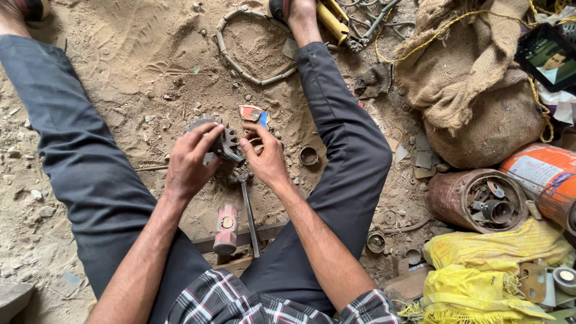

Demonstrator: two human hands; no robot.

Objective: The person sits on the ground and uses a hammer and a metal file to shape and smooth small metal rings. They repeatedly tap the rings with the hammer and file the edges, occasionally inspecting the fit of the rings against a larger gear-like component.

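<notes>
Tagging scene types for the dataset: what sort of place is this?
Probably an informal ground-level repair workshop. The person sits on a sandy dirt floor, both hands on a dark toothed gear. A hammer lies between the legs, and a rusty can of metal scrap sits beside burlap sacks.

Dark grey gear [217,137] in hand, red-painted hammer head [226,229] on tan sandy ground [138,54], grey-blue trousers [78,162], red-white-black plaid shirt [240,303], rust-brown tin can [474,201], yellow sacks [480,273] and brown burlap bag [474,78] toward the ground's right edge.
</notes>
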